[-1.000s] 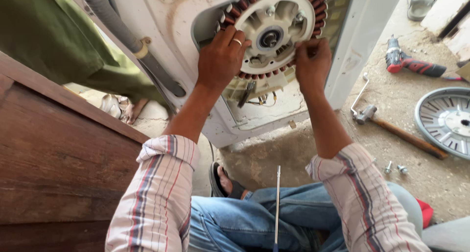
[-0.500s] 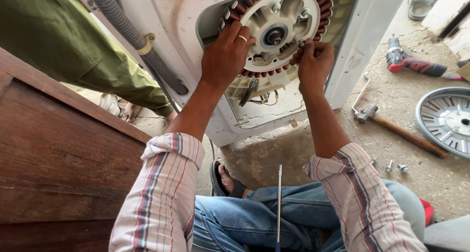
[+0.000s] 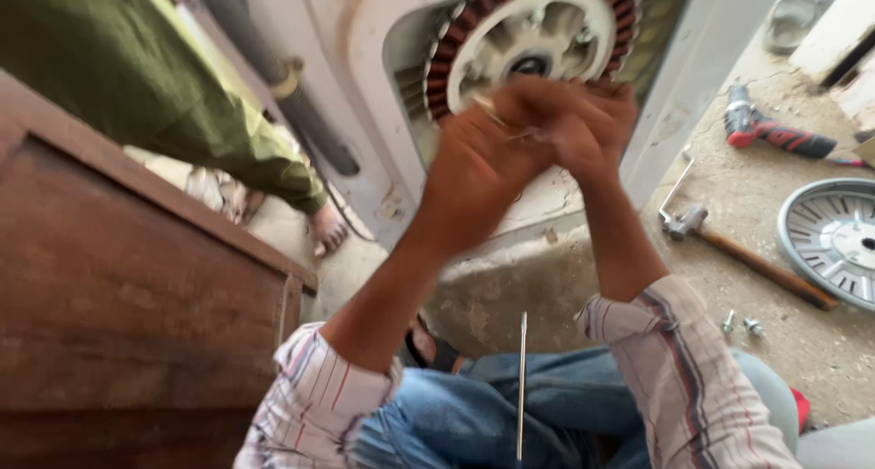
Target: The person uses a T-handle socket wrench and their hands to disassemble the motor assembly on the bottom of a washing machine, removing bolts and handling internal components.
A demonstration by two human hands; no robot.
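Observation:
A washing machine lies on its side with its white tub back (image 3: 383, 95) facing me. A round motor stator (image 3: 533, 27) with copper-red windings and a white hub sits on it. Both my hands are raised in front of the stator's lower edge, close together and motion-blurred. My left hand (image 3: 478, 159), with a ring on one finger, has its fingers curled. My right hand (image 3: 591, 127) is just to its right, touching or almost touching it. The blur hides what the fingers hold. A long thin metal rod (image 3: 521, 387) lies across my jeans.
A hammer (image 3: 747, 259), two bolts (image 3: 740, 323), a round metal rotor (image 3: 838, 237) and a red power drill (image 3: 779, 134) lie on the concrete floor at right. A brown wooden cabinet (image 3: 118, 296) fills the left. Another person in green clothing (image 3: 137, 77) stands barefoot beside the machine.
My hands have left opposite sides of the stator rim and come together at its lower edge. The view has moved closer and blurred.

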